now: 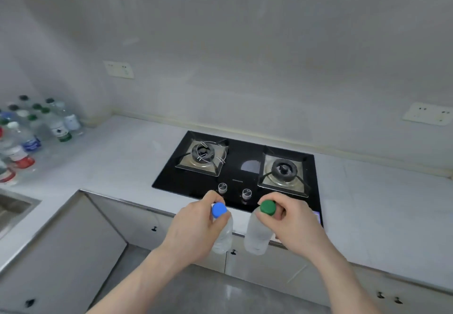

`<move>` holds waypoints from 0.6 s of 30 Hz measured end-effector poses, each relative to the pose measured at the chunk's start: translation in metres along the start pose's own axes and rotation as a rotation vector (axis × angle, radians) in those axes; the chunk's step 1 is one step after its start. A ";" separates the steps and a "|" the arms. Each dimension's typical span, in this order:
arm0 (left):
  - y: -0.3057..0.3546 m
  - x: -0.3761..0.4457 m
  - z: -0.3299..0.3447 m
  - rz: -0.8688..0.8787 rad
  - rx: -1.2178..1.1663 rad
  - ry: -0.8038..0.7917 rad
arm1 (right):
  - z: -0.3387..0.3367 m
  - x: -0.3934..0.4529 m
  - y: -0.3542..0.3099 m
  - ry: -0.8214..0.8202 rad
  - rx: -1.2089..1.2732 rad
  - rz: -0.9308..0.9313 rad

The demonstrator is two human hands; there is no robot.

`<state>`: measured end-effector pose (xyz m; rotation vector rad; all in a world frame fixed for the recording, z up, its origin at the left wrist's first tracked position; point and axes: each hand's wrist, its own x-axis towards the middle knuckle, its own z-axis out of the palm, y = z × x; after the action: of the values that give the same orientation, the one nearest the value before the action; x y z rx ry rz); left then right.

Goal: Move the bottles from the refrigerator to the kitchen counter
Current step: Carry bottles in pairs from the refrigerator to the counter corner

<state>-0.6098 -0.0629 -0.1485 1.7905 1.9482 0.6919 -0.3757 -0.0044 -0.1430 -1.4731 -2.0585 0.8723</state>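
Note:
My left hand (193,228) grips a clear plastic bottle with a blue cap (221,233) by its neck. My right hand (294,220) grips a clear bottle with a green cap (258,234) the same way. Both bottles hang upright in the air, side by side, just in front of the counter's front edge below the stove knobs. Several bottles (36,127) with green, white, blue and red caps stand grouped on the grey kitchen counter (117,157) at the far left. The refrigerator is out of view.
A black two-burner gas stove (242,166) is set into the counter straight ahead. A steel sink (12,208) sits at the left edge. Grey cabinet doors (137,218) run below the counter. Wall sockets (119,68) are on the wall.

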 end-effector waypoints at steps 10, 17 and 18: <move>-0.126 -0.018 -0.097 -0.223 0.028 0.149 | 0.118 0.086 -0.107 -0.181 0.010 -0.195; -0.186 -0.018 -0.136 -0.347 0.021 0.247 | 0.165 0.138 -0.164 -0.302 0.006 -0.306; -0.193 -0.016 -0.142 -0.368 0.012 0.263 | 0.173 0.148 -0.172 -0.322 0.004 -0.321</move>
<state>-0.8467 -0.1020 -0.1529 1.3414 2.3732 0.8178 -0.6542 0.0574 -0.1387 -1.0068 -2.4348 1.0283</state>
